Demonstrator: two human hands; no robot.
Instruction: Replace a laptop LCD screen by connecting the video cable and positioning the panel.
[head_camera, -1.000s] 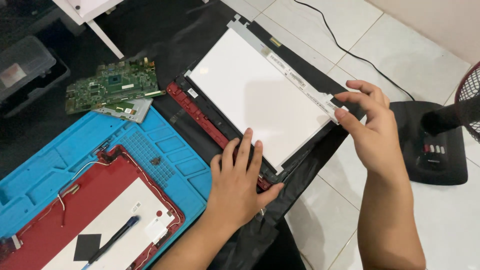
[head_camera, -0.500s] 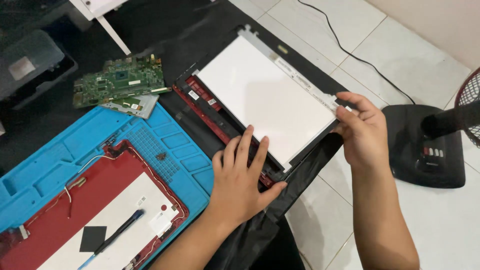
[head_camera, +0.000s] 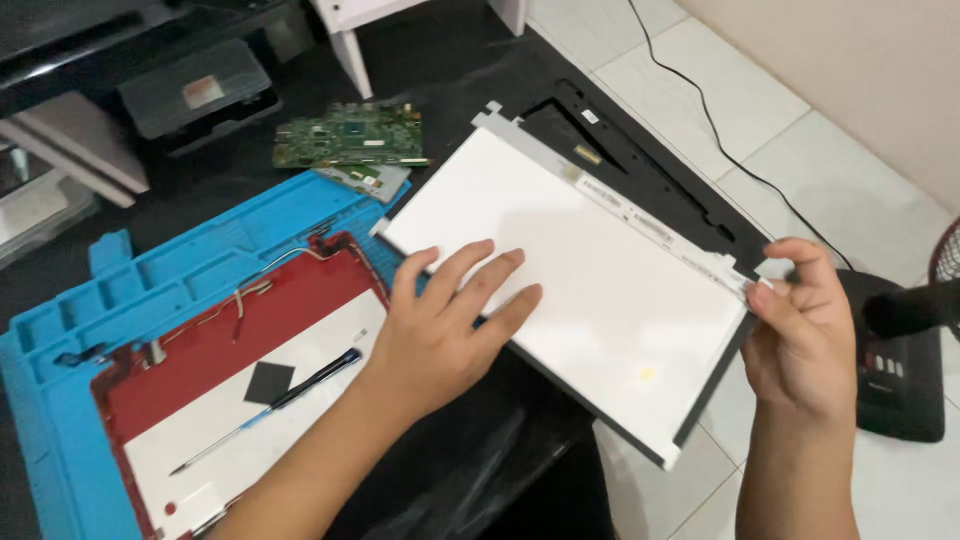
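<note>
A: Surroundings first, quick. What's around the hands?

B: Big blue silicone work mat (head_camera: 180, 270) with moulded compartments, on the left. On it lies a red plastic laptop lid shell (head_camera: 250, 340), glossy, with a white patch and a small black square pad (head_camera: 268, 382). A thin dark-handled screwdriver (head_camera: 270, 408) lies across the shell, slanted.

A: Anything above that?

B: Green circuit board (head_camera: 350, 135), flat on the black cloth (head_camera: 450, 60), just past the mat's top edge. Grey plastic storage case (head_camera: 195, 95) further back. Black fan base (head_camera: 900, 380) on the white floor tiles (head_camera: 850, 210) at right, just beside the right hand. Black cable (head_camera: 700, 110) snakes over the tiles.

A: Main thing?

B: Flat white rectangular display panel (head_camera: 590, 290), matte face, metal strip along its far edge. It sits in the middle, tilted diagonally, over a black plastic bezel frame (head_camera: 640, 165) that shows beyond its far edge. Its near-left edge overlaps the mat and the red shell.

A: Hands?

B: Left hand (head_camera: 450, 330) flat on the panel's near-left part, fingers spread and extended, pressing, not gripping. Right hand (head_camera: 800, 340) at the panel's right corner, thumb and fingers pinched closed on the edge there.

A: Blocking anything?

B: Left hand covers part of the shell's corner; panel hides most of the frame.
</note>
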